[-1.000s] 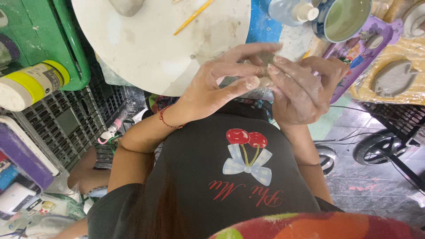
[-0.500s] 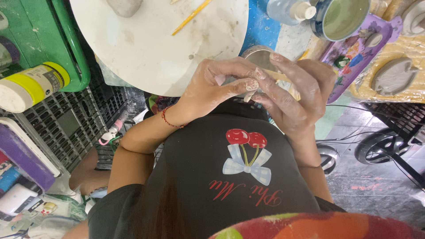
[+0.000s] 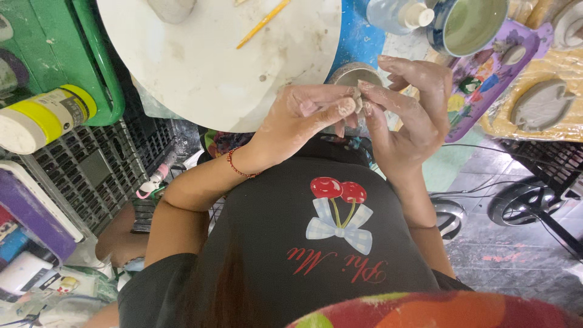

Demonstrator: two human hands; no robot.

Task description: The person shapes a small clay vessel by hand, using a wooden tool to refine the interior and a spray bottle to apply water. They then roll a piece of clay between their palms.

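- Clay is what we have between our fingertips: a small grey lump (image 3: 357,97), pinched where the two hands meet, in the air above the lap and just in front of the near rim of the round white board (image 3: 200,67).
- Our left hand (image 3: 303,118) is narrowed around the lump, thumb and forefinger pressing it from the left, with a red string bracelet (image 3: 238,165) at the wrist.
- Our right hand (image 3: 413,109) closes on it from the other side with thumb and first finger; the other fingers are curled loosely above and carry nothing.
- Most of the lump is hidden by the fingers, so we cannot tell its exact shape.
- To do this pinching well, we judge it best to press lightly and evenly from both sides, turning the piece a little at a time so no edge thins out or cracks.
- Both hands look dusted with drying clay; we would keep the fingertips damp, and the small grey-rimmed bowl (image 3: 355,74) sits just behind the hands.
- A yellow stick tool (image 3: 263,23) lies on the board, well apart from the hands.
- A grey fish-shaped piece (image 3: 540,106) rests on yellow cloth far to the right; we should keep elbows clear of it.
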